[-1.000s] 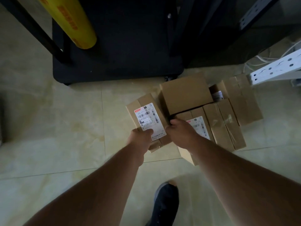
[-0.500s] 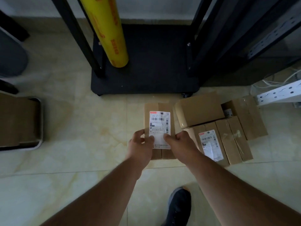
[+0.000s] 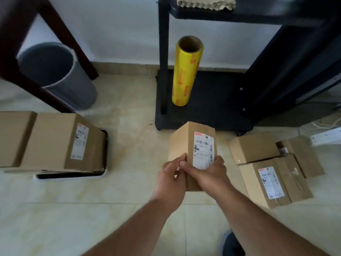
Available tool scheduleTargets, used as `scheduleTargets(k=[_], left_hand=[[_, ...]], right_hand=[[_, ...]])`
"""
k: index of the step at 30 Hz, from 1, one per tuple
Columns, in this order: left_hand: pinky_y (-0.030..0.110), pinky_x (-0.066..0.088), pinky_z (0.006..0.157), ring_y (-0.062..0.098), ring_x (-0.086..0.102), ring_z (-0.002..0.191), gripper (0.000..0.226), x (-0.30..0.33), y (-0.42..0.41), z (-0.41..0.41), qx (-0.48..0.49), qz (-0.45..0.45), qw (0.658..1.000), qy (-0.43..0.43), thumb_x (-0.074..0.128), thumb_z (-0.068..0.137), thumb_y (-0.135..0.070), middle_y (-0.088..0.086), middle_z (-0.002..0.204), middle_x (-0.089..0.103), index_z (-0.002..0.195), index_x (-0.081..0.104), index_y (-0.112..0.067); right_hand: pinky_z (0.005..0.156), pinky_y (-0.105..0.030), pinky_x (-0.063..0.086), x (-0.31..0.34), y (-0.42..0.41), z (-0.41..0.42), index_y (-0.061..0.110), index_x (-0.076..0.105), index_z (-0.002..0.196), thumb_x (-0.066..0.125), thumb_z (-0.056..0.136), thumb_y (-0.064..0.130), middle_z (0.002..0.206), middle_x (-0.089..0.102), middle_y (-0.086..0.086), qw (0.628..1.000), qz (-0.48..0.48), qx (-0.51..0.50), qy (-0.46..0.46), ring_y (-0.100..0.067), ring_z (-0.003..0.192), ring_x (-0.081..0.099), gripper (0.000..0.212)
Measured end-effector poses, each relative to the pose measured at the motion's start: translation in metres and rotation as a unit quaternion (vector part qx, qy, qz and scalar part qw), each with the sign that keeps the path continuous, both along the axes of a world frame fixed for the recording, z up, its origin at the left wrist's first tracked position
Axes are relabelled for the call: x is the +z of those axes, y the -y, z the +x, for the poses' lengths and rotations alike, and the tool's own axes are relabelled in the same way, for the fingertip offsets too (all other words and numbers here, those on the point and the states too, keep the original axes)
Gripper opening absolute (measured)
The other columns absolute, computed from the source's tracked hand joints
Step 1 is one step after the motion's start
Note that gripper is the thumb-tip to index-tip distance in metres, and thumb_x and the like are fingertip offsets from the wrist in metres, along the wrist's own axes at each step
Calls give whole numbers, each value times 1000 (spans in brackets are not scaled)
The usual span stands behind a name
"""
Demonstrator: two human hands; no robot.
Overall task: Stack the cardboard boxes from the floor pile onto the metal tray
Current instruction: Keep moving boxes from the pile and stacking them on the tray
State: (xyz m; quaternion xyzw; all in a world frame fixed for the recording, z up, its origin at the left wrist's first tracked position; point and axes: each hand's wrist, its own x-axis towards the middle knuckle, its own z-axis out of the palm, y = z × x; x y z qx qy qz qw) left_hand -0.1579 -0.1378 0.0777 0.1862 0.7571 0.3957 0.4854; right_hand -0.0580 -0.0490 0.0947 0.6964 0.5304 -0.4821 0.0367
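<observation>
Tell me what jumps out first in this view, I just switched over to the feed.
The cardboard box held up at centre in both hands, left hand and right hand, shipping label facing the camera. Behind it a yellow film roll stands upright on a black cart base. At left, bigger boxes already sit on the metal tray; the floor pile lies at right.

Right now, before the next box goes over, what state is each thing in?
held box: lifted, gripped at its near end by both hands, label up
left hand: gripping the held box
right hand: gripping the held box
floor pile: boxes left on the floor, closed
metal tray: on the floor, already loaded
boxes on the tray: closed, label showing
yellow film roll: upright
grey bin: tilted in view, contents not visible
</observation>
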Motion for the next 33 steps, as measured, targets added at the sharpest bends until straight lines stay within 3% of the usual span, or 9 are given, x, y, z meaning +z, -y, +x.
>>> scheduleTargets(k=[4,8,10,13,15,19,21,26,33], left_hand=[[40,46,111,11,50,128,39,18,39,-50,-42,-10,998,-50,61,97,-24,-19,130,55,127,62,-50],[39,35,118,18,39,143,58,42,64,-93,62,-65,990,-109,65,96,-39,-8,150,43,149,44,-29],[34,40,111,17,47,137,68,58,75,-108,121,-87,988,-31,63,95,-52,-8,149,46,153,38,-27],[21,47,82,3,63,105,38,78,89,-122,168,-49,983,65,63,97,-47,-16,118,67,131,58,-31],[17,46,74,-1,64,98,24,89,100,-134,181,-26,982,39,65,96,-45,-18,107,70,117,63,-34],[20,48,78,3,66,102,35,112,115,-168,188,-10,982,-15,66,95,-45,-14,114,72,128,64,-34],[18,47,76,2,65,101,34,122,123,-189,192,1,981,-37,65,95,-44,-14,113,71,128,64,-35],[11,48,57,6,66,95,30,135,145,-239,224,29,973,-52,64,97,-43,-11,110,71,125,64,-32],[23,49,75,8,68,101,35,137,209,-338,256,36,963,-73,65,94,-48,-14,110,73,127,65,-36]], right_hand=[[92,-42,57,20,31,-37,20,34,138,84,44,74,133,55,-1,998,-22,-46,-42,-22,114,62,120],[92,-40,49,39,45,-56,24,40,136,76,63,77,119,63,6,987,-83,-69,-117,-14,104,62,97],[100,-45,51,47,52,-66,27,49,135,74,50,88,119,71,8,981,-105,-55,-152,-17,110,67,107],[104,-48,50,58,67,-84,36,53,136,70,57,88,122,72,10,971,-116,-34,-205,-18,115,68,96],[108,-47,47,67,79,-96,42,49,138,63,69,82,126,69,13,964,-120,-21,-238,-14,118,65,81],[107,-36,42,84,96,-130,48,52,132,46,93,73,125,65,28,958,-95,17,-271,-1,114,60,47],[109,-36,42,93,106,-155,49,53,133,40,91,77,126,62,29,962,-55,26,-268,-1,116,58,52],[79,-16,42,117,121,-214,35,57,131,39,103,61,116,63,18,967,16,73,-246,9,98,55,42],[75,-36,51,134,168,-312,2,68,102,53,95,64,102,72,-16,966,54,133,-214,-30,96,69,64]])
